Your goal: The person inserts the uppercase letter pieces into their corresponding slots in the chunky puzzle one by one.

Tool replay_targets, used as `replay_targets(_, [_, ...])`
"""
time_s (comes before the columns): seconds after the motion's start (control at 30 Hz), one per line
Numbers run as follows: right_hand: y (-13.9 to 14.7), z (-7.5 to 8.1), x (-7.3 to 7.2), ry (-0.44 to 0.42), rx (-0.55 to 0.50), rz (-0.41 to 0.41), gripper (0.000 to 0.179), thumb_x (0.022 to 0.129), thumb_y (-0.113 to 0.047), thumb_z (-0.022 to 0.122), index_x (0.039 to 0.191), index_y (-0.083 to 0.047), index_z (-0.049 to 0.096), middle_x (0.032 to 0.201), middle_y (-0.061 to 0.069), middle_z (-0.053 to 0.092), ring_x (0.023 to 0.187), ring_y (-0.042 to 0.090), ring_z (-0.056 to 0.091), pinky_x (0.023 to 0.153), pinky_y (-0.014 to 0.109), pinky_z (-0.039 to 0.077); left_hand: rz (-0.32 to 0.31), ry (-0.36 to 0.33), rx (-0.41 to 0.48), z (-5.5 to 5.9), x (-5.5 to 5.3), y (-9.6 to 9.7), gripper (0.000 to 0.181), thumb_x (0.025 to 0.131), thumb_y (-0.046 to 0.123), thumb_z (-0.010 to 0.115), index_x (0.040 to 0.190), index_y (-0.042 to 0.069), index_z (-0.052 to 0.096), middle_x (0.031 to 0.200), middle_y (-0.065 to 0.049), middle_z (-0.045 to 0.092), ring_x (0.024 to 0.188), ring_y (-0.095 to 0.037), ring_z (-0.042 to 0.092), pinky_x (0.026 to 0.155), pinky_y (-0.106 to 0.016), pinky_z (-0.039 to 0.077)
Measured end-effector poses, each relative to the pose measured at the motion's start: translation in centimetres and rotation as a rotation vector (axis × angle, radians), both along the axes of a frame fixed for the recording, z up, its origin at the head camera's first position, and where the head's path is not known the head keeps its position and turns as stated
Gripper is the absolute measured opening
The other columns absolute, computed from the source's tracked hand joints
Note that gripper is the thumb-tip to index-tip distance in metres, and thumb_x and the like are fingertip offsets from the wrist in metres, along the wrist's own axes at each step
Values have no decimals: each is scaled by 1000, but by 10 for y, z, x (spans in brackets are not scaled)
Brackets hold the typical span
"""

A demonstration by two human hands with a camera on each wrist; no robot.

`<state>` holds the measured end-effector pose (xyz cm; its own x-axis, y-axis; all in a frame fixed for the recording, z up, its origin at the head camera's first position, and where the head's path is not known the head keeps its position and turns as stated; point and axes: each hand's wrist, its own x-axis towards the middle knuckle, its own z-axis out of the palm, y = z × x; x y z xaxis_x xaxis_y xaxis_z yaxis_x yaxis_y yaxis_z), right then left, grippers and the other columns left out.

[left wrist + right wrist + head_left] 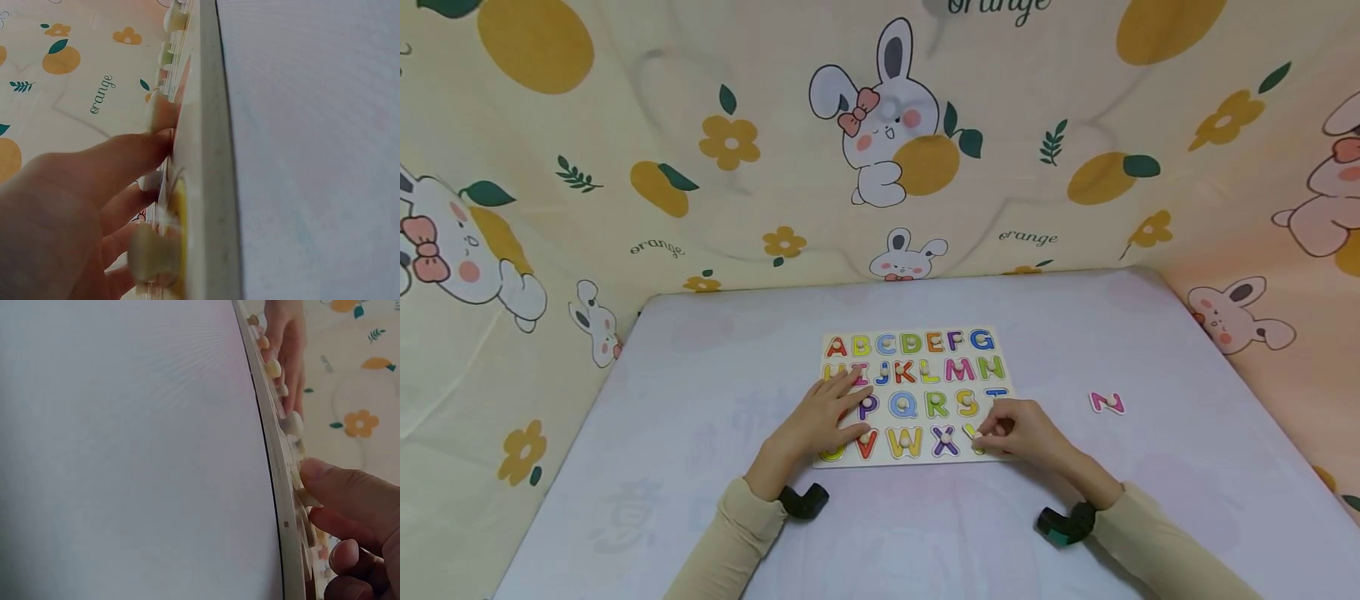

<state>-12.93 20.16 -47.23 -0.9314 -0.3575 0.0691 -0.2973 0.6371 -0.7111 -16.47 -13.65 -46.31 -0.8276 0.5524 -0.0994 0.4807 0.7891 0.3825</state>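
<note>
A wooden alphabet puzzle board (pixel 880 463) lies on the table, filled with coloured letter pieces that have small knobs. My left hand (pixel 818 418) rests on its left part with fingers spread, covering some letters. In the left wrist view, the left thumb (pixel 140 150) touches the board beside a knob. At the lower right of the board, my right hand (pixel 1028 433) pinches the yellow-green letter Y piece (pixel 970 434) by its knob, thumb against index finger. The Y piece looks slightly tilted at its place. The right hand hides the board's lower right corner.
A loose pink letter piece (pixel 1107 403), Z- or N-shaped as it lies, is on the table right of the board. A white cloth (pixel 700 517) covers the table. Behind stands a printed curtain (pixel 820 225). Black wrist devices (pixel 805 502) sit on both wrists.
</note>
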Motion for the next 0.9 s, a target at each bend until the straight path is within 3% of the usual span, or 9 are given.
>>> replay_targets(0.17, [1, 3, 0, -24, 9, 19, 13, 73, -18, 83, 77, -11, 73, 64, -6, 50, 61, -2, 40, 53, 15, 33, 10, -15, -35, -3, -1, 0, 62, 92, 45, 58, 147, 23, 41, 163, -4, 23, 152, -29, 19, 122, -55, 17])
replay_targets(0.4, [4, 5, -2, -34, 12, 88, 14, 75, -19, 82, 82, -10, 74, 66, -5, 52, 63, -2, 41, 54, 14, 35, 15, -13, -15, 0, 0, -1, 62, 91, 46, 59, 147, 22, 42, 162, -6, 25, 152, -30, 20, 122, -56, 18])
replay_targets(0.5, [8, 5, -1, -42, 10, 79, 15, 76, -20, 81, 85, -10, 75, 66, -5, 51, 63, -1, 42, 54, 15, 35, 14, -13, -19, -2, -1, 0, 63, 92, 47, 58, 147, 23, 41, 162, -5, 24, 152, -30, 20, 122, -56, 18])
replay_targets(0.6, [20, 4, 0, -49, 0, 6, 17, 78, -21, 80, 90, -10, 75, 68, -6, 50, 64, 0, 43, 55, 16, 36, 8, -11, -17, -3, -1, 0, 63, 92, 47, 58, 147, 23, 41, 162, -5, 24, 151, -30, 21, 121, -56, 19])
replay_targets(0.9, [78, 9, 2, 48, 10, -342, 21, 83, -20, 75, 97, -4, 73, 71, -1, 53, 65, 2, 41, 52, 18, 35, 6, -14, -28, -3, -2, -1, 63, 92, 48, 57, 147, 23, 40, 163, -4, 23, 152, -29, 19, 122, -55, 18])
